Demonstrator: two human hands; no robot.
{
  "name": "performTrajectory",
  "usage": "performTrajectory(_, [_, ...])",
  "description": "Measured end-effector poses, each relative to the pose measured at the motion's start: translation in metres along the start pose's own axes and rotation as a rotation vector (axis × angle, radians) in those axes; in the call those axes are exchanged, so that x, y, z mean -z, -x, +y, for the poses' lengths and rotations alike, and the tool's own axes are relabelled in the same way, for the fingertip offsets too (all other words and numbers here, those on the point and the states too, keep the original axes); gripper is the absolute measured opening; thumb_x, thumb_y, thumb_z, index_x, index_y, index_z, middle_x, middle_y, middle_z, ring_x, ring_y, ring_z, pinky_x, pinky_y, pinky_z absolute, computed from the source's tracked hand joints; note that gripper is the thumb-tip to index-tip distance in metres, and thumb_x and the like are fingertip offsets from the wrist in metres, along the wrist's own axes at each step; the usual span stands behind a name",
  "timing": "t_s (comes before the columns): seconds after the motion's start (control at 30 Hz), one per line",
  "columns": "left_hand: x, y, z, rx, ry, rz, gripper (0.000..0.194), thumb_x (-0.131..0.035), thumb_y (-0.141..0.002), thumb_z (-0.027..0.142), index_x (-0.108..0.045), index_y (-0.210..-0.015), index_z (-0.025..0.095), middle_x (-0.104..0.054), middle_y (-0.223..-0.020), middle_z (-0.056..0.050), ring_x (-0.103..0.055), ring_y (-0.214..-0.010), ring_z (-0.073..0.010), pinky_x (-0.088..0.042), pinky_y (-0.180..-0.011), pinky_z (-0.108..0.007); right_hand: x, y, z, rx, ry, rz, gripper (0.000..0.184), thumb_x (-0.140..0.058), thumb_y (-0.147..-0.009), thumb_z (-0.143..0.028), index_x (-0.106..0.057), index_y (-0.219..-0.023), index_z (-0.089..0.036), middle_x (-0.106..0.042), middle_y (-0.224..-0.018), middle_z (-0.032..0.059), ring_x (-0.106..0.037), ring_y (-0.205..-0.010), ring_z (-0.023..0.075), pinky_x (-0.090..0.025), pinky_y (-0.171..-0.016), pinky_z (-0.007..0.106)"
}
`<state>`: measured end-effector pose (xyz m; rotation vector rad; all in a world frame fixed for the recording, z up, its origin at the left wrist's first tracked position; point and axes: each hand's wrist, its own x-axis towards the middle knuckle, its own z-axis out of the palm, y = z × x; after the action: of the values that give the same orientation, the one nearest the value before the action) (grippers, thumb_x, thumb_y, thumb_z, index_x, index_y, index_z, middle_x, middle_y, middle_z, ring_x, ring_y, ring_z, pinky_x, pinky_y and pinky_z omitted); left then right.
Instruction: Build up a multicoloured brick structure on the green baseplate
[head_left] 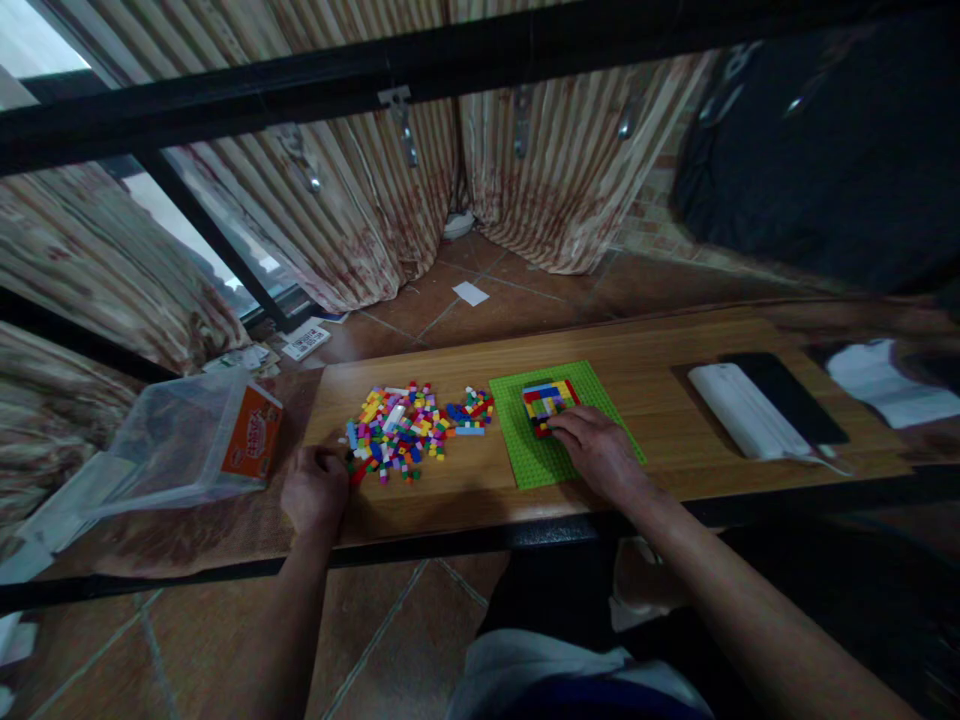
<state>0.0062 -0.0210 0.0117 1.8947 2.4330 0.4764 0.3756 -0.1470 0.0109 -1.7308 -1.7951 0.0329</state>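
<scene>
A green studded baseplate [525, 460] lies on the wooden board, bearing a small block structure [550, 396] of red, yellow and blue toy bricks. My right hand [596, 450] reaches over the plate's front right part, with thumb and fingers closed at the near side of the structure. The toy brick between those fingertips is mostly hidden. Left of the plate spreads a loose pile of toy bricks [401, 425] in many colours. My left hand [315, 490] rests by the pile's left edge, fingers curled in; whatever they hold is out of sight.
A clear plastic bin [180, 430] with an orange label stands on the left. On the right of the wooden board [660, 400] lie a white pouch-like item [742, 410] and a dark flat object [795, 395]. A black metal bar [480, 60] crosses above; striped curtains [375, 200] hang behind.
</scene>
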Motion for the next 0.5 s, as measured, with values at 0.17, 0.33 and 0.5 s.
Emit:
performTrajectory(0.17, [-0.0013,0.0006,-0.0001,0.001,0.005,0.01,0.019,-0.048,-0.084,0.025,-0.064,-0.091,0.019,-0.068,-0.1,-0.011,-0.063,-0.09,-0.0262,-0.045,-0.071,-0.034,0.0059,-0.0035,0.0064,0.088,0.036,-0.052,0.024,-0.05,-0.095,-0.019,-0.073,-0.093,-0.022,-0.07,-0.097,0.0075,-0.065,-0.089,0.022,-0.053,-0.083,0.037])
performTrajectory(0.33, [-0.0009,0.0008,-0.0006,0.015,0.011,0.003,0.018,-0.05,-0.084,0.025,-0.064,-0.092,0.019,-0.067,-0.1,-0.01,-0.062,-0.089,-0.0249,-0.045,-0.073,-0.034,0.008,-0.0032,0.0076,0.137,0.043,-0.071,0.025,-0.048,-0.095,-0.02,-0.073,-0.094,-0.023,-0.07,-0.1,0.0069,-0.064,-0.091,0.0217,-0.052,-0.084,0.037])
performTrajectory(0.5, [-0.0007,-0.0001,-0.0008,0.011,0.013,-0.003,0.017,-0.05,-0.084,0.024,-0.064,-0.092,0.019,-0.067,-0.1,-0.01,-0.062,-0.09,-0.0249,-0.046,-0.074,-0.034,0.0071,-0.0034,0.0102,0.156,0.039,-0.075,0.027,-0.047,-0.096,-0.02,-0.074,-0.095,-0.023,-0.07,-0.099,0.0067,-0.063,-0.091,0.0218,-0.051,-0.085,0.038])
